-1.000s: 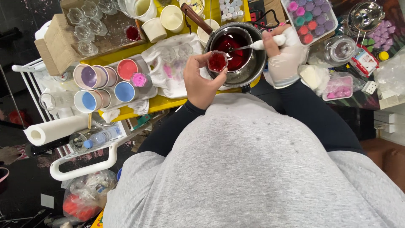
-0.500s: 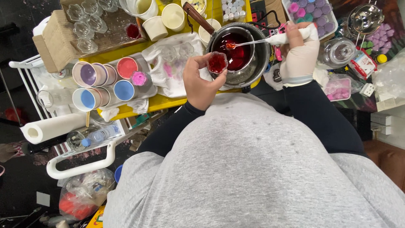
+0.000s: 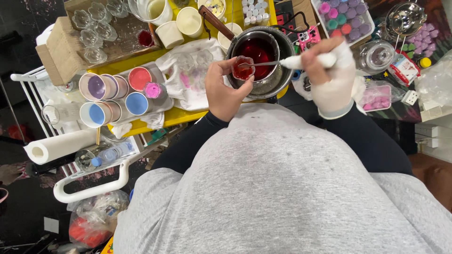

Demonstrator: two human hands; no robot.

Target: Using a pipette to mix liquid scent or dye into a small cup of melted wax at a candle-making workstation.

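My bare left hand [image 3: 223,89] holds a small clear glass cup [image 3: 243,68] filled with red liquid, at the near rim of a metal pot [image 3: 280,70]. The pot has a wooden handle and holds dark red liquid [image 3: 256,49]. My right hand [image 3: 329,75], in a white glove, grips the white handle of a spoon [image 3: 294,61]. The spoon's metal end reaches over the small cup. Both hands work above the front edge of a yellow table [image 3: 174,116].
Paper cups of purple, blue, red and pink [image 3: 115,91] stand left of a stained white cloth [image 3: 188,77]. A tray of empty glass cups [image 3: 96,26] sits far left, a tray of coloured pieces [image 3: 346,19] far right. A paper towel roll [image 3: 59,146] lies lower left.
My right hand has brought the spoon from inside the pot across to the small cup. My left hand has kept the cup at the pot's rim.
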